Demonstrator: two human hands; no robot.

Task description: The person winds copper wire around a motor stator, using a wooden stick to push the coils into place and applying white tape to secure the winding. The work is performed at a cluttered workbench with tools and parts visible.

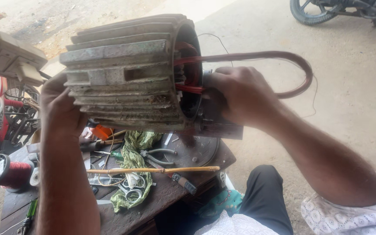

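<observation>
Head view. I hold a finned grey motor housing [125, 74] in the air above the tabletop [162, 196], its open end turned to my right. My left hand [59, 106] cups the closed end, fingers wrapped on the fins; that grip is clamped on the housing. My right hand [240, 95] sits at the open mouth, its grip closed on the copper coil [279, 56], which loops out to the right and returns into the slots.

Judgement: the winding should seat best if I feed it straight along the slots, keeping the housing steady and the wire off the sharp bore rim.

Room: open floor lies to the right of the loop. Below, pliers [159, 154], a green cloth [131, 169] and a wooden stick [153, 170] crowd the tabletop; a wire spool [1, 172] stands near its left edge
</observation>
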